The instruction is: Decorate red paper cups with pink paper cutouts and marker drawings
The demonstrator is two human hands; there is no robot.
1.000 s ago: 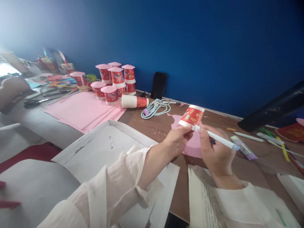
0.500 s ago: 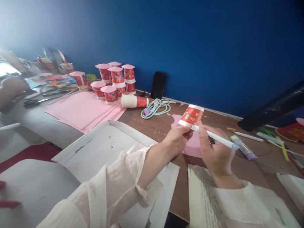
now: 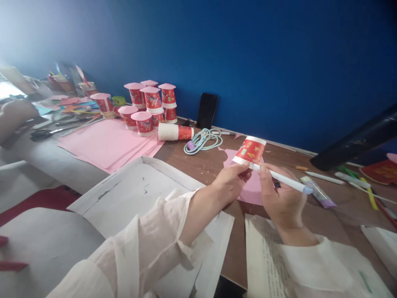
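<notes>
A red paper cup [image 3: 252, 150] with white rims and gold print is tilted above the table, and my left hand [image 3: 231, 182] grips its lower edge. My right hand [image 3: 283, 198] holds a white pen [image 3: 283, 177], whose front end meets the cup's lower rim beside my left fingertips. The pen's bluish end points to the right. Beneath both hands lies a cut piece of pink paper [image 3: 250, 192], partly covered by them.
Red cups with pink paper tops [image 3: 153, 99] stand at the back left, behind pink sheets [image 3: 102, 142]. A cup stack [image 3: 175, 132], coiled cable [image 3: 203, 142], phone [image 3: 207, 111] and black tube [image 3: 356, 138] line the wall. A person's hand [image 3: 19, 114] is far left.
</notes>
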